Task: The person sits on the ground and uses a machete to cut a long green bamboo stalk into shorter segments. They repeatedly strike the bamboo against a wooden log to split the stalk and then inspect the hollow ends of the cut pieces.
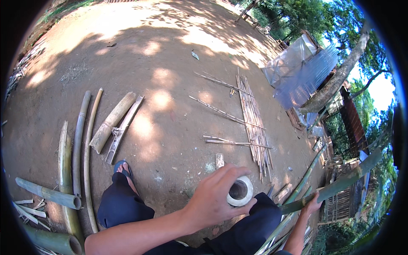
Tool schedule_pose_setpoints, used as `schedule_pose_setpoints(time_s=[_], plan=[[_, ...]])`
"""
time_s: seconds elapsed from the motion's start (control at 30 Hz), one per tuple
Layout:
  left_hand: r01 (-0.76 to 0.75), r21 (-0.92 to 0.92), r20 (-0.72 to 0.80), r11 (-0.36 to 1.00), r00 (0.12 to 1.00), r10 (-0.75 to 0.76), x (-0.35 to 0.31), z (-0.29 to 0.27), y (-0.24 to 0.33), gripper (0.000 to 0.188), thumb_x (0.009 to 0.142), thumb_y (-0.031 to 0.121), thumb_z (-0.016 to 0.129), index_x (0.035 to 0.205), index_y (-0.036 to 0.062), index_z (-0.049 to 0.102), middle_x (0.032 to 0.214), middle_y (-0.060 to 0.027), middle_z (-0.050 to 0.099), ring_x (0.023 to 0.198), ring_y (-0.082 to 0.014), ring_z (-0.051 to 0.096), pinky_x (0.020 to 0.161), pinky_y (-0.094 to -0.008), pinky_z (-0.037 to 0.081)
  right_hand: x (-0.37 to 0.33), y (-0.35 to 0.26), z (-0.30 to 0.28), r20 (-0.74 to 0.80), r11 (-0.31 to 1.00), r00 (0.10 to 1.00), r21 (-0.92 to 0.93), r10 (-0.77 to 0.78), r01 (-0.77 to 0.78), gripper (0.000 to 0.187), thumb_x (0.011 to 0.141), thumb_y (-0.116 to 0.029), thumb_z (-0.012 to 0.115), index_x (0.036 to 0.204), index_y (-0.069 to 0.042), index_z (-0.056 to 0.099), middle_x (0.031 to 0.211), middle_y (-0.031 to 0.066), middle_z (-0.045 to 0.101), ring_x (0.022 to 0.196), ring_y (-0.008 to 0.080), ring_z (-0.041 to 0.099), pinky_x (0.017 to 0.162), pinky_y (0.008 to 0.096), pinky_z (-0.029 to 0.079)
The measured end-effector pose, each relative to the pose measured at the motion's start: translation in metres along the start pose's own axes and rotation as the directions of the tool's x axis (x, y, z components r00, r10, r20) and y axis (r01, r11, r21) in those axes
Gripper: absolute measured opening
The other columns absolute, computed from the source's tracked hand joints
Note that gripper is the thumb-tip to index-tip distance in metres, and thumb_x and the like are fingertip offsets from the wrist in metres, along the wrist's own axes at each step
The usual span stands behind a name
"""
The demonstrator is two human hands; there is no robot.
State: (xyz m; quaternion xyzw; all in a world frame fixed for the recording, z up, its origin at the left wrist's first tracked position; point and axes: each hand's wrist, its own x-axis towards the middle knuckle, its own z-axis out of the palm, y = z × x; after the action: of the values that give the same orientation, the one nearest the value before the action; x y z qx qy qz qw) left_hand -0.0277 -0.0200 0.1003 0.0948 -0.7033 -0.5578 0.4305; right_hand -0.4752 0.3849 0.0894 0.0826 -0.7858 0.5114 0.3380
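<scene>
My left hand is closed round the end of a bamboo tube, thumb and fingers on its pale cut rim. The hollow opening faces up towards me, and my hand hides most of the tube's length. At the lower right, my right hand grips a long green bamboo pole from beneath. The pole slants up to the right, and its near end disappears by my right knee. A greenish piece shows just left of my left hand; whether it joins the tube, I cannot tell.
Left of my sandalled foot lie a thick bamboo length, a split half and several poles. Ahead, thin sticks lie bundled across shorter ones. Green poles lie on the right. Clear sheeting stands beyond.
</scene>
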Motion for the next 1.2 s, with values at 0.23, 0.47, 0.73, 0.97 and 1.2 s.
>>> schedule_pose_setpoints(time_s=[0.23, 0.47, 0.73, 0.97, 1.2], plan=[[-0.02, -0.006, 0.011, 1.0, 1.0, 0.02, -0.018, -0.013, 0.017, 0.063, 0.075, 0.024, 0.087, 0.126, 0.0064, 0.054, 0.109, -0.013, 0.063, 0.095, -0.0337, 0.066, 0.081, -0.04, 0.054, -0.005, -0.139, 0.117, 0.14, 0.859, 0.982, 0.51, -0.125, 0.036, 0.042, 0.09, -0.031, 0.07, 0.109, 0.006, 0.061, 0.097, 0.0143, 0.067, 0.078, 0.0239, 0.065, 0.075, 0.0362, 0.054], [0.166, -0.082, 0.042, 0.983, 0.986, -0.163, -0.031, -0.026, 0.028, 0.064, 0.075, 0.014, 0.076, 0.133, 0.0035, 0.05, 0.125, -0.0178, 0.052, 0.121, -0.039, 0.05, 0.106, -0.0456, 0.042, -0.155, -0.147, 0.204, 0.389, 0.732, 0.92, 0.64, -0.05, -0.231, 0.04, 0.085, -0.011, 0.063, 0.12, 0.003, 0.049, 0.1, 0.0156, 0.063, 0.094, 0.0269, 0.063, 0.087, 0.041, 0.054], [0.115, 0.028, -0.096, 0.993, 0.989, -0.112, -0.019, -0.018, 0.009, 0.067, 0.072, 0.02, 0.086, 0.128, 0.0059, 0.052, 0.116, -0.0148, 0.06, 0.106, -0.0343, 0.061, 0.092, -0.0414, 0.05, -0.256, -0.097, 0.221, 0.556, 0.859, 0.831, 0.427, -0.004, -0.282, 0.042, 0.084, -0.007, 0.074, 0.12, 0.003, 0.055, 0.11, 0.0123, 0.065, 0.102, 0.0211, 0.061, 0.096, 0.0365, 0.048], [0.081, 0.01, -0.183, 0.997, 0.98, -0.078, 0.012, -0.012, -0.024, 0.072, 0.076, 0.015, 0.087, 0.128, 0.003, 0.039, 0.109, -0.0139, 0.06, 0.101, -0.0211, 0.062, 0.086, -0.0341, 0.052, -0.248, -0.065, 0.169, 0.787, 0.83, 0.617, 0.344, -0.001, -0.438, 0.053, 0.078, -0.004, 0.082, 0.123, -0.003, 0.054, 0.113, 0.0085, 0.064, 0.101, 0.0164, 0.06, 0.091, 0.0324, 0.049], [-0.017, 0.076, -0.23, 0.997, 0.973, 0.034, 0.038, 0.041, -0.025, 0.072, 0.082, 0.016, 0.081, 0.137, 0.0063, 0.035, 0.103, -0.0157, 0.063, 0.096, -0.0233, 0.066, 0.084, -0.0345, 0.054, -0.241, -0.101, 0.136, 0.772, 0.898, 0.633, 0.311, -0.047, -0.312, 0.042, 0.078, -0.008, 0.083, 0.113, -0.003, 0.061, 0.11, 0.0069, 0.066, 0.096, 0.0153, 0.063, 0.086, 0.0317, 0.051]])
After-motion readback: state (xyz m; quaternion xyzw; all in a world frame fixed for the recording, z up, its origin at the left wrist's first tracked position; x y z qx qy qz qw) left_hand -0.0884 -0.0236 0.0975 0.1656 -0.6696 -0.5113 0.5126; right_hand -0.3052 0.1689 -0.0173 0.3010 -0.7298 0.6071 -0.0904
